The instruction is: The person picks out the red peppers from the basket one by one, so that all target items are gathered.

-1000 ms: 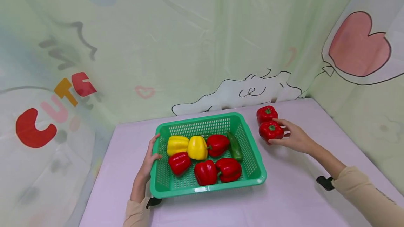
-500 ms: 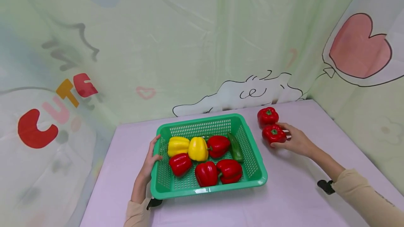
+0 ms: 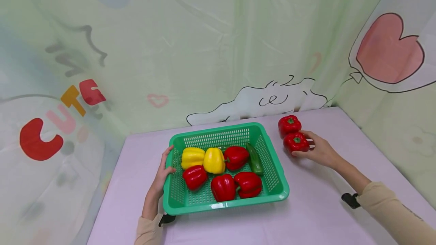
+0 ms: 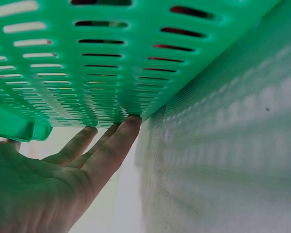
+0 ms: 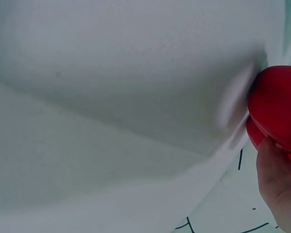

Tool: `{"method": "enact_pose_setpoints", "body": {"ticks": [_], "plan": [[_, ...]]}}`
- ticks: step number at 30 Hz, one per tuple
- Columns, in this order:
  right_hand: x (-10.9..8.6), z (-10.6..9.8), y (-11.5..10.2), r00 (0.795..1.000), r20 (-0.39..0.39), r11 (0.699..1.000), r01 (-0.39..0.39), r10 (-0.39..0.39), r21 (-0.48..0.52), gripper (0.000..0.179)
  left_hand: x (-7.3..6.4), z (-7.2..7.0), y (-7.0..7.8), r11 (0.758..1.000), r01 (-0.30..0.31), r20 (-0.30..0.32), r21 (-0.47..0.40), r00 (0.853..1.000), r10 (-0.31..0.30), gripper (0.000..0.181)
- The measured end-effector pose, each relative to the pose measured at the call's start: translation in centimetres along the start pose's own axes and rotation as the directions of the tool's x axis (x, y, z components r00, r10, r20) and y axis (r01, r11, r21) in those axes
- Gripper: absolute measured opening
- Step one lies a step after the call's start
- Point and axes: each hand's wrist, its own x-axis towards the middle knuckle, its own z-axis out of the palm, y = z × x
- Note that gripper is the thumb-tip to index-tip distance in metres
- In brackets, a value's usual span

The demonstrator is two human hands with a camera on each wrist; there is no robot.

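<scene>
My left hand (image 3: 159,175) grips the left rim of a green plastic basket (image 3: 225,206), thumb over the edge. In the left wrist view its fingers (image 4: 114,150) lie against the basket's slotted outer wall (image 4: 131,63). At the right, my right hand (image 3: 318,149) holds a red bell pepper (image 3: 295,143), stem up, with thumb and fingers at its right side. The right wrist view catches this red bell pepper (image 5: 279,107) low over the table with a finger (image 5: 276,174) on it. Just behind it stands a second red bell pepper (image 3: 289,124), partly hidden.
Inside the basket lie two yellow bell peppers (image 3: 214,160), several red bell peppers (image 3: 223,187) and a long green cucumber-like vegetable (image 3: 254,158). Another green thing (image 3: 223,148) is mostly hidden behind them. A pale lilac table (image 3: 327,207) meets a printed curtain (image 3: 204,48) at the back.
Over the last second my right hand and the red bell pepper in it have shifted very slightly right. My left hand keeps its place on the basket.
</scene>
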Motion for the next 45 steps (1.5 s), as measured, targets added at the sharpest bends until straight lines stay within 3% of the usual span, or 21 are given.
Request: {"method": "enact_pose_setpoints", "body": {"ticks": [27,45], "plan": [[0.0,0.0,-0.1,0.996,-0.009,0.996,-0.084,0.084,-0.002,0.09,0.0,0.0,-0.2,1.0,-0.008,0.009,0.002,1.0,0.008,0.079],[0.1,-1.4,-1.0,0.999,-0.044,1.0,-0.023,0.022,-0.007,0.088,0.1,0.0,-0.2,1.0,-0.019,0.007,-0.007,1.0,0.019,0.079]]}}
